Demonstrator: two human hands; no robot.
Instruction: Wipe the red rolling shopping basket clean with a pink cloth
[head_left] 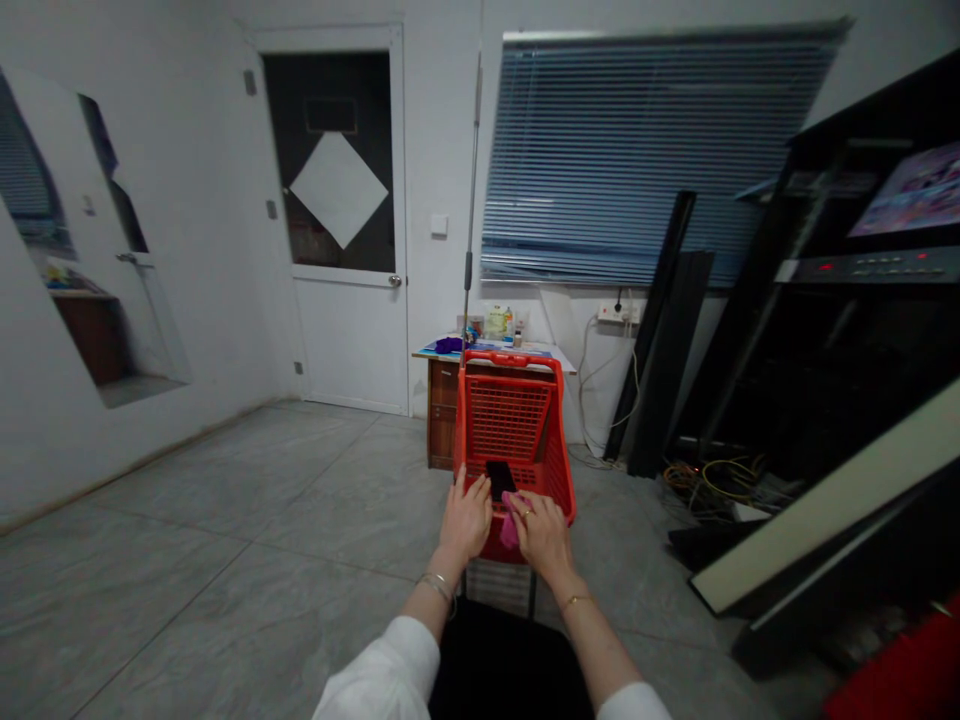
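Observation:
A red plastic shopping basket (510,405) with lattice sides stands in front of me, its handle (510,359) at the far end. My left hand (466,515) rests at the near left rim, fingers stretched and apart, with the thumb toward the middle. In my right hand (544,535) is a bunched pink cloth (511,520), pinched at the near rim. A black phone-like rectangle (500,480) lies in the basket between my hands. The cloth's lower part hangs over the near side.
Behind the basket is a small desk (441,410) with bottles and a purple cloth (448,345). A thin metal pole (471,200) rises beside it. Black panels (671,360), cables (724,480) and a leaning pale board (825,500) stand at right. The white door (349,340) is shut.

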